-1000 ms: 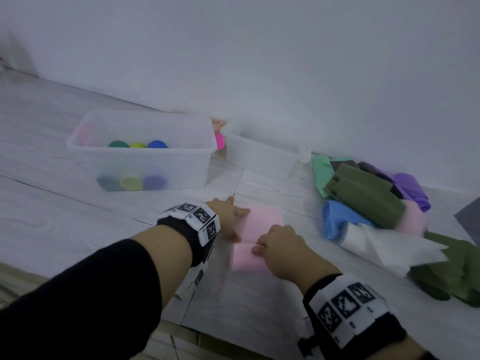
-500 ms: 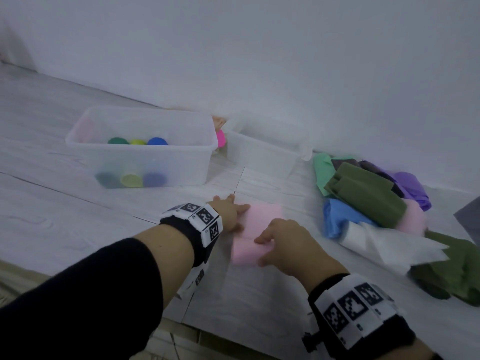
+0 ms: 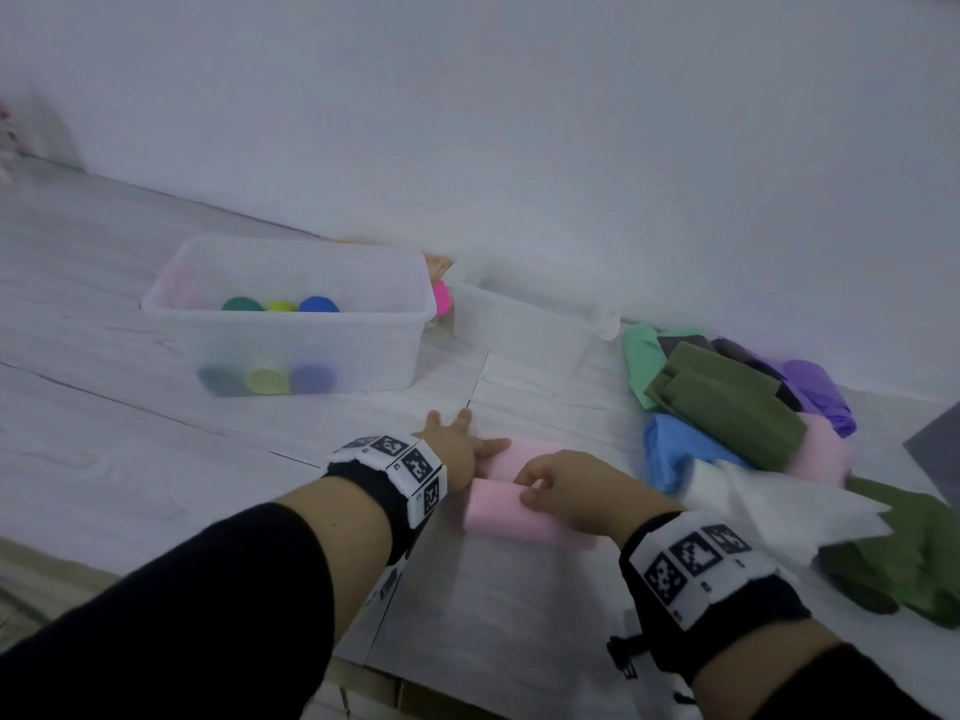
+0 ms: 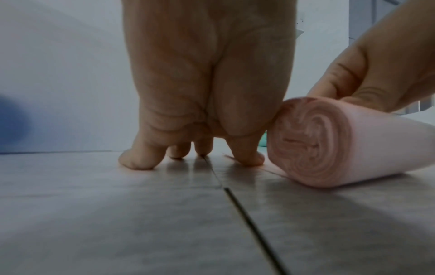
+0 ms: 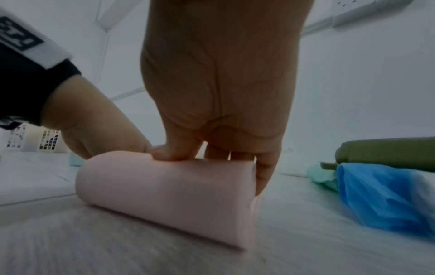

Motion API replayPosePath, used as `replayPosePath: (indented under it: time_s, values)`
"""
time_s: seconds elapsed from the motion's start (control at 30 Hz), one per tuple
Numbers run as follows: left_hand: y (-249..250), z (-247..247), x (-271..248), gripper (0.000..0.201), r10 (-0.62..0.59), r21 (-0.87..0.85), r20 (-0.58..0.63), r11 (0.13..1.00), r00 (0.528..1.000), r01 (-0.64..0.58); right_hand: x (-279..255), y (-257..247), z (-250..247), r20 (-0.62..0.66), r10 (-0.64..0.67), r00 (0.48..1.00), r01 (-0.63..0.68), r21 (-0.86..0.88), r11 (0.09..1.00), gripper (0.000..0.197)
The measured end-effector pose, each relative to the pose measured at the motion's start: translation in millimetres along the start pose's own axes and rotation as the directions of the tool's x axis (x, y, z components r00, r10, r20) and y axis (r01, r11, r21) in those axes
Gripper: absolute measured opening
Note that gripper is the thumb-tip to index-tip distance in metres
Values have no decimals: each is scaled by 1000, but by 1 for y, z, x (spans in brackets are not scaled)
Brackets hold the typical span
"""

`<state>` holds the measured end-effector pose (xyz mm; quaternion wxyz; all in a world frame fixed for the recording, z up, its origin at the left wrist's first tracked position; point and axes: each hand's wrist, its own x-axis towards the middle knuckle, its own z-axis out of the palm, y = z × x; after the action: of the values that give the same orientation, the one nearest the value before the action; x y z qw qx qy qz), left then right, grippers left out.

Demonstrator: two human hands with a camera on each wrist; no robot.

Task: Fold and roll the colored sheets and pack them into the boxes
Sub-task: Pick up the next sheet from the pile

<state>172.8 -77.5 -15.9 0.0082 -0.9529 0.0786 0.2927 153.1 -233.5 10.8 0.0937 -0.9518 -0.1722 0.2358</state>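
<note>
A pale pink sheet lies partly rolled on the table; the pink roll [image 3: 511,514] [image 4: 329,143] [image 5: 169,197] sits near me, and a short flat part [image 3: 530,452] remains beyond it. My right hand [image 3: 566,491] [image 5: 219,96] curls its fingers over the top of the roll and presses it down. My left hand [image 3: 457,439] [image 4: 202,111] stands on spread, straight fingertips at the roll's left end, thumb on the flat pink part. A large clear box [image 3: 363,317] at the back left holds green, yellow and blue rolls [image 3: 280,305]. A smaller clear box [image 3: 524,330] stands to its right.
A heap of loose sheets lies to the right: olive green [image 3: 727,402], blue [image 3: 675,452], white [image 3: 769,506], purple [image 3: 815,387], mint [image 3: 641,356] and dark green [image 3: 909,563]. A grey sheet [image 3: 935,444] shows at the right edge. A wall runs behind the boxes.
My right hand has rolled the pink sheet further away from me, so the roll is thicker and the flat part shorter. My left hand stays at the sheet's left edge.
</note>
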Motion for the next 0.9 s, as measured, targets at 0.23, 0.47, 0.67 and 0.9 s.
replayPosePath:
  time_s: [0.23, 0.47, 0.67, 0.9]
  values:
    - [0, -1, -1, 69, -1, -44, -2, 999, 1000, 1, 6, -8, 16, -276, 62, 959, -70, -20, 997, 19]
    - [0, -3, 2, 66, -14, -70, 11, 997, 1000, 15, -6, -11, 21, -167, 0, 986, -20, -118, 993, 54]
    - [-3, -2, 2, 68, 11, -63, 15, 998, 1000, -10, -8, -6, 17, -180, -21, 983, 4, -98, 995, 43]
    - [-3, 0, -5, 66, 30, -15, 14, 999, 999, -30, -8, 4, 11, -107, -22, 994, 21, -15, 1000, 27]
